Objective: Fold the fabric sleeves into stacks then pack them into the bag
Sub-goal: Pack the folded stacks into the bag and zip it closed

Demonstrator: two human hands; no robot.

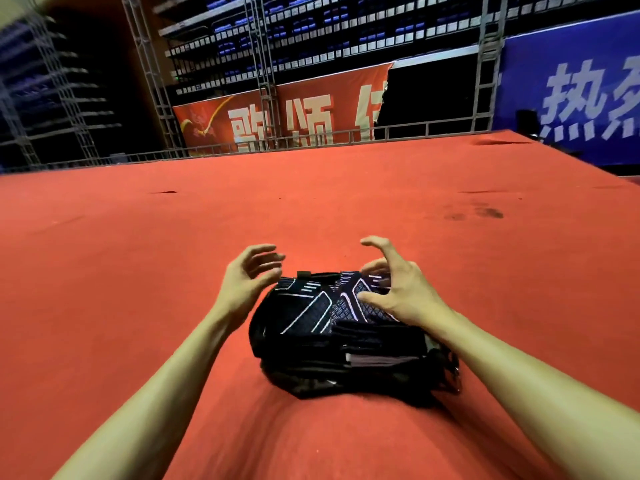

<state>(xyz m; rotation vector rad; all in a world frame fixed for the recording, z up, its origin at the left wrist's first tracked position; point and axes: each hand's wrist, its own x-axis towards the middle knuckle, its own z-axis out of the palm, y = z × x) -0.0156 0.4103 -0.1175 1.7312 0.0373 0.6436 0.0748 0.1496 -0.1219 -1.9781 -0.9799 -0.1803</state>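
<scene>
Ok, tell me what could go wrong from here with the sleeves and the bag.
1. The patterned sleeves lie loose on the bag; the left hand hovers open and the right hand seems only to touch them, so they could slide onto the carpet.
2. The folded stack near the bag's edge might splay when pushed in.

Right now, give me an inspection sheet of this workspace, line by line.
Surface: red carpet, creased, with dark stains far right.
Job's things: black sleeves with white lines piled on the black bag; a dark folded stack beside them.
Clutter: nothing seen.
Grippers: left hand empty, at the pile's left edge; right hand spread over its right side, thumb touching fabric.
Cables: nothing seen.
Surroundings: red banner, blue banner, metal trusses, tiered seats.
</scene>
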